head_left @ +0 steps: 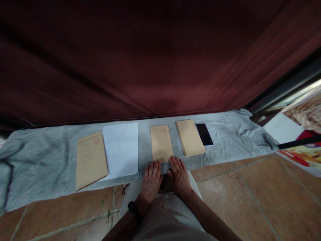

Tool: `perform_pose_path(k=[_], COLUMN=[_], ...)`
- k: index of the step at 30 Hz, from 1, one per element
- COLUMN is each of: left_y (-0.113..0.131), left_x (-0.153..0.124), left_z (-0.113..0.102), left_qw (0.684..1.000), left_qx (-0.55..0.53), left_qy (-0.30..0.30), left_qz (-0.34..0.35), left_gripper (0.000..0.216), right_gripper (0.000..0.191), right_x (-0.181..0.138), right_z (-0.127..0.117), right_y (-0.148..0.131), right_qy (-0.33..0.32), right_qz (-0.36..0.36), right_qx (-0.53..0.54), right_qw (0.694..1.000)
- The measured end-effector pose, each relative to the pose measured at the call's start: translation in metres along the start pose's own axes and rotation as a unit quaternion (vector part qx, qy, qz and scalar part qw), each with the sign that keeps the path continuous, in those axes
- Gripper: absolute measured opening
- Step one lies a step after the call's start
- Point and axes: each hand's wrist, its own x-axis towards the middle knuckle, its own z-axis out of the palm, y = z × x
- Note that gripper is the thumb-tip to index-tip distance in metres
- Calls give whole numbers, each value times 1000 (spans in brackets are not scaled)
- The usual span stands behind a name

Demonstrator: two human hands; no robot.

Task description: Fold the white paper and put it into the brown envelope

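My left hand [151, 180] lies flat with its fingers stretched out, the fingertips at the near end of a narrow brown envelope [161, 142]. My right hand [179, 176] lies flat beside it, fingers extended and touching the grey cloth [50, 157] just right of that envelope's near corner. Neither hand holds anything. A black band sits on my left wrist. The envelope lies lengthwise on the cloth, straight ahead of me.
On the cloth also lie a large brown envelope [90, 159] at left, a white sheet [121, 149], a stack of brown envelopes [190, 137] and a black phone [204, 134]. A dark red curtain [150, 60] hangs behind. Tiled floor [250, 197] lies to my right, with printed papers [301, 150].
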Motion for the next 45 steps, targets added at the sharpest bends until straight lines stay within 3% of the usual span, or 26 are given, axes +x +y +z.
perform_pose_path(k=[10,25,34,45], left_y=[8,-2,3,3], left_x=[7,-1,6,7], left_z=[9,13,-2,-2], left_qw=[999,1000,999,999], left_qx=[12,0,18,6], left_qy=[-25,-5,-32,-30], left_qz=[37,19,32,22], left_gripper=[61,58,61,59], right_gripper=[54,53,56,52], right_x=[11,1,3,8], right_z=[3,1,-3,1], right_y=[-11,3,-7,-8], right_qy=[-22,2,1,-14], right_qz=[-34,1,-4,-6], right_qx=[24,1,12,24], right_qw=[999,1000,1000,1000])
